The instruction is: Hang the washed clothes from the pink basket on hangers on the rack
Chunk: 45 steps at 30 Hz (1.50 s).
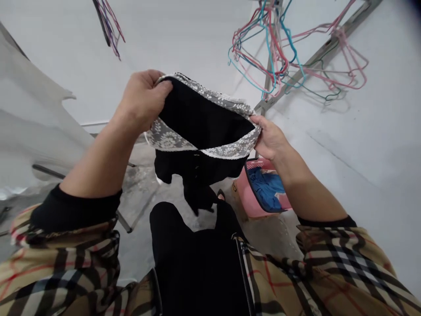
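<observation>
The person holds a black garment with white lace (207,112) in front of the body, in the air, between both hands. The fingers of the left hand (143,98) are clamped on its upper left edge, with the thumb lying over the cloth. The fingers of the right hand (270,138) are pinched on its right end, a little lower. The fingers behind the cloth are partly hidden. Between the two grips the opening is stretched wide, and the lace goes around it; below it, the black fabric hangs down loosely above the floor (141,193).

Under the right forearm there is a pink basket (251,204) with a dark rim. Inside it lies a crumpled blue cloth (266,186). A brown cardboard piece (237,197) shows just beside the basket; I cannot tell if it stands below. Above the right hand, many coloured hangers (285,66) hang on a metal frame (307,72).
</observation>
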Each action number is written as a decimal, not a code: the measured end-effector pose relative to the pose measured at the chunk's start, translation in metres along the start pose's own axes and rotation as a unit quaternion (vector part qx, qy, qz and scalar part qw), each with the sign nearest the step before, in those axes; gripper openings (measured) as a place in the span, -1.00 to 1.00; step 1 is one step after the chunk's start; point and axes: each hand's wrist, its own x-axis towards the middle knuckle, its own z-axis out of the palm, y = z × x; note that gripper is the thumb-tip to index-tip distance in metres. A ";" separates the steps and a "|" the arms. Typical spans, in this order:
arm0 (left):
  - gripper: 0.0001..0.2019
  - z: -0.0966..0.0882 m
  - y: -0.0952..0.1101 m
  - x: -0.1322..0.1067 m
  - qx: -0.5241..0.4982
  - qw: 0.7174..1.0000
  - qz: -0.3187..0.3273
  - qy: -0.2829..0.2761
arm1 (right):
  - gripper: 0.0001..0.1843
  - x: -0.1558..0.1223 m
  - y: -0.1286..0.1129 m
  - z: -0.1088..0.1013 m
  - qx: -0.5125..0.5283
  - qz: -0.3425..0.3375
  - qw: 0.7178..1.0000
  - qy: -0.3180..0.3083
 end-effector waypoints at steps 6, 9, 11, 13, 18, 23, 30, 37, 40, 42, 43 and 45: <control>-0.68 -0.037 0.007 0.013 0.125 0.987 -0.019 -0.103 | -0.79 0.018 -0.011 0.013 0.057 0.008 0.998 -0.020; -0.68 -0.044 0.004 0.010 0.011 0.986 -0.035 -0.164 | -0.83 0.025 -0.004 0.017 0.073 0.049 0.996 -0.021; -0.73 -0.044 0.000 0.007 0.045 0.986 -0.023 -0.160 | -0.84 0.029 0.001 0.017 0.070 0.074 0.995 -0.012; -0.77 -0.045 -0.004 0.004 0.135 0.980 -0.008 -0.147 | -0.86 0.032 0.005 0.014 0.062 0.084 0.995 0.006; -0.76 -0.052 -0.008 -0.004 0.032 0.978 -0.050 -0.201 | -0.81 0.033 0.012 0.005 -0.049 0.102 0.994 -0.010; -0.83 -0.056 -0.010 -0.009 -0.183 0.973 -0.110 -0.089 | -0.67 0.025 0.001 0.006 -0.305 -0.022 0.948 -0.086; -0.87 -0.067 -0.010 -0.037 -0.284 0.947 -0.106 -0.110 | -0.74 0.047 -0.054 0.007 -0.493 -0.294 0.818 0.021; -0.84 -0.072 -0.011 -0.053 -0.284 0.941 -0.127 -0.137 | -0.68 0.079 -0.089 0.007 -0.743 -0.330 0.519 0.263; -0.84 -0.069 -0.015 -0.052 -0.284 0.938 -0.130 -0.151 | -0.65 0.095 -0.092 0.003 -0.762 -0.264 0.521 0.280; -0.84 -0.068 -0.017 -0.050 -0.282 0.937 -0.133 -0.160 | -0.65 0.104 -0.093 0.000 -0.756 -0.237 0.542 0.281; -0.83 -0.068 -0.017 -0.049 -0.280 0.937 -0.135 -0.161 | -0.67 0.108 -0.093 -0.001 -0.755 -0.226 0.549 0.279; -0.84 -0.068 -0.017 -0.048 -0.273 0.939 -0.136 -0.160 | -0.71 0.112 -0.094 0.000 -0.734 -0.229 0.579 0.270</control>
